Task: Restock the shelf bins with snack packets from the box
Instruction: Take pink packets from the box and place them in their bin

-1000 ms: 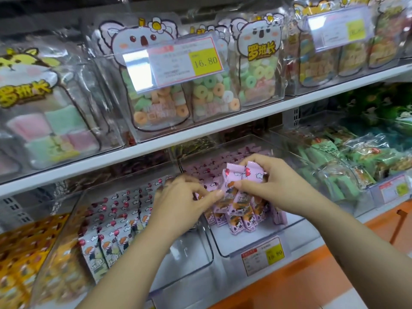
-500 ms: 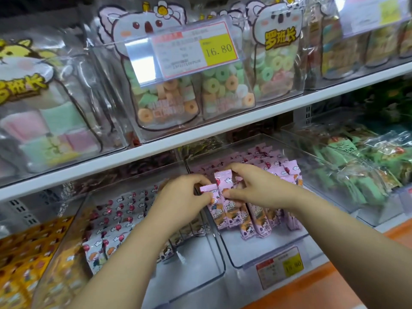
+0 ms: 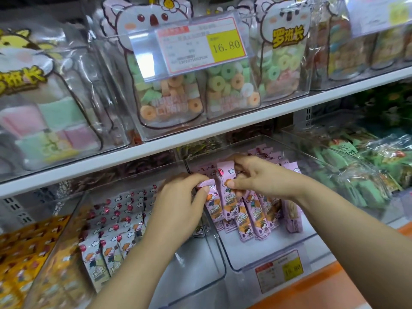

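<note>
A clear plastic bin of white cartoon-printed snack packets (image 3: pixel 104 253) sits at 9 o'clock of the work. The left hand (image 3: pixel 182 206) reaches across its right wall. Its grip is closed, thumb and fingers pinching the crimped top of a short pink cartoon-printed snack packet (image 3: pixel 213 204) at 2 o'clock from the palm. That packet's long axis runs 12 to 6, leaning slightly. Just beside it at 3 o'clock stands a taller pink snack packet (image 3: pixel 224 175), which the right hand (image 3: pixel 263 177) pinches near mid-length with its grip closed. Both packets head the row inside the clear plastic bin with the yellow price tag (image 3: pixel 263 257). The likely next move is to press them down into line. The box is not in view.
</note>
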`<state>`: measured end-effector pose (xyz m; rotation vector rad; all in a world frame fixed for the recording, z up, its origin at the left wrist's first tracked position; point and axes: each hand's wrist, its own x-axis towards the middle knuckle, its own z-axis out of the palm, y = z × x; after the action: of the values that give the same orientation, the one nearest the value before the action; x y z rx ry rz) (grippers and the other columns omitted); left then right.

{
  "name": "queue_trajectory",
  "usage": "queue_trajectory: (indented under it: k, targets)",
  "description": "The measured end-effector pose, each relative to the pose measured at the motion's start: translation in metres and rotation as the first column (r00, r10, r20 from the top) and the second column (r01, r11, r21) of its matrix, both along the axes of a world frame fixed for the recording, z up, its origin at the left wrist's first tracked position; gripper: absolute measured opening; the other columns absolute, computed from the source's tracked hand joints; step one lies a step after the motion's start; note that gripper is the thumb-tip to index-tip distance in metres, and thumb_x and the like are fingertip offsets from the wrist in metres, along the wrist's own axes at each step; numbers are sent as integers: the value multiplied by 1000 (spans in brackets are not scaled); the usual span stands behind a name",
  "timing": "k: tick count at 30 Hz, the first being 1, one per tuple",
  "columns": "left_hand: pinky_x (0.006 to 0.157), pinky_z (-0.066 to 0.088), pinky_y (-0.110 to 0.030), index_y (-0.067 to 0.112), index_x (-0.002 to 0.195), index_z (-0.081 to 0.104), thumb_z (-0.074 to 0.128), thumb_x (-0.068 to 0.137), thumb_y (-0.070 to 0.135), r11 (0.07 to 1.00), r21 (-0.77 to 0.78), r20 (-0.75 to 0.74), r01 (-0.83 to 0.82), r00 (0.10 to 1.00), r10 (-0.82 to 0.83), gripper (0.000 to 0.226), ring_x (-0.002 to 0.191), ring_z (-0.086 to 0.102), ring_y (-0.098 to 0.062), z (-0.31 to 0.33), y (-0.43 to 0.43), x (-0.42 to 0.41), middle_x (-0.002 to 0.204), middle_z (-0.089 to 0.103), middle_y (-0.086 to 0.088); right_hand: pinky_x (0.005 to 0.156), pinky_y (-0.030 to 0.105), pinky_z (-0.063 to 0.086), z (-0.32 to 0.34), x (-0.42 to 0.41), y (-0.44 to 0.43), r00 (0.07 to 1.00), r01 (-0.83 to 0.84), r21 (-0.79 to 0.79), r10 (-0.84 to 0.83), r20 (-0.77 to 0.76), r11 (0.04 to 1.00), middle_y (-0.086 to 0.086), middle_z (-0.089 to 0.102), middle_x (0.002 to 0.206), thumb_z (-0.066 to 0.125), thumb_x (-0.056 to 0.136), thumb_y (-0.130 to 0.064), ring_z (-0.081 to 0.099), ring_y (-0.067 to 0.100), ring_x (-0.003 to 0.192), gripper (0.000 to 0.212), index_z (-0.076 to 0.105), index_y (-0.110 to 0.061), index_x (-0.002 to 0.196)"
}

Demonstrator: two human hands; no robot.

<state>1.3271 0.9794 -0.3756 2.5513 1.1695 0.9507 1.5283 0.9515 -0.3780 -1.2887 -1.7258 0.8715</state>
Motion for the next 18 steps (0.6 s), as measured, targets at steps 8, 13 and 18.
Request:
queue_trajectory:
  k: [8, 13, 18]
  targets:
    - [79, 35, -16, 28, 109, 64, 53, 94, 27, 997, 66, 130, 30, 991, -38, 18, 94, 47, -3, -11, -6, -1, 92, 50, 24, 63, 17, 44, 3, -2, 0, 999, 46, 38, -46, 3, 998, -10, 55, 60, 60, 92, -13, 57, 7, 63, 27, 48, -25, 113]
    - [76, 33, -5, 31, 105, 65, 53, 92, 26, 989, 135, 281, 52, 956, -89, 18, 92, 50, 4, -15, -7, -2, 95, 52, 24, 76, 55, 49, -6, -3, -5, 989, 144, 201, -146, -6, 969, -6, 45, 65, 64, 88, -27, 46, 16, 65, 26, 52, -26, 111]
    - [82, 46, -30, 22, 105, 67, 50, 93, 29, 957, 278, 272, 84, 949, -162, 22, 94, 55, -7, -28, -8, -3, 99, 50, 17, 86, 47, 53, -9, 1, -10, 987, 89, 178, -62, -151, 980, 31, 59, 95, 65, 86, -22, 65, 32, 81, 24, 56, -36, 103]
